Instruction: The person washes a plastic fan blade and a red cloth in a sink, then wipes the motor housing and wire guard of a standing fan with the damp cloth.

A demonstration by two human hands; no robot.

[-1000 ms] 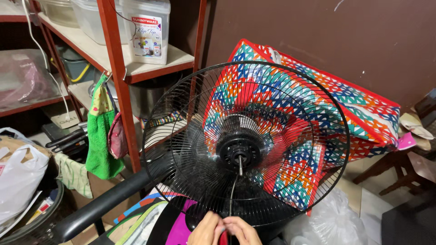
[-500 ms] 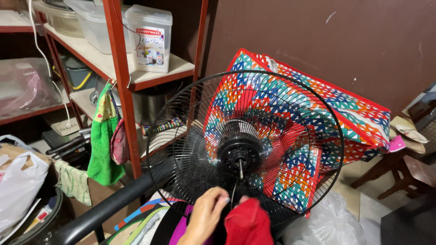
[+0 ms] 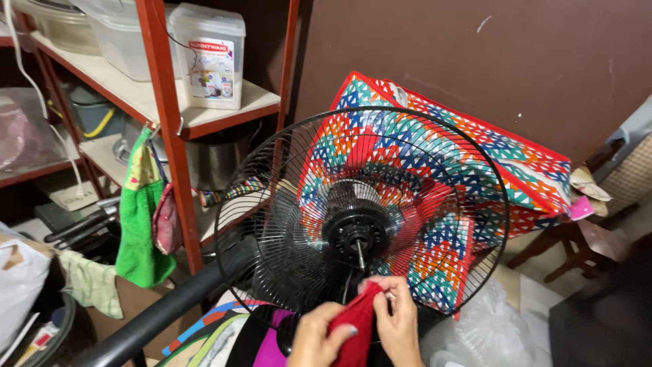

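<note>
Your left hand (image 3: 319, 340) and right hand (image 3: 397, 319) both pinch the red cloth (image 3: 356, 323), fingers curled shut on it, just below the hub (image 3: 354, 234) of the black fan guard (image 3: 360, 217). Half a second ago only the left hand showed, raised toward the hub with the cloth bunched lower. Now the right has come in, and the cloth sits against the lower wires.

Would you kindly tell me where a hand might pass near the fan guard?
Free: above the fan guard, before the brown wall. Crowded: left, the shelf post and green cloth; behind, the patterned bag; below, both hands with the red cloth.
</note>
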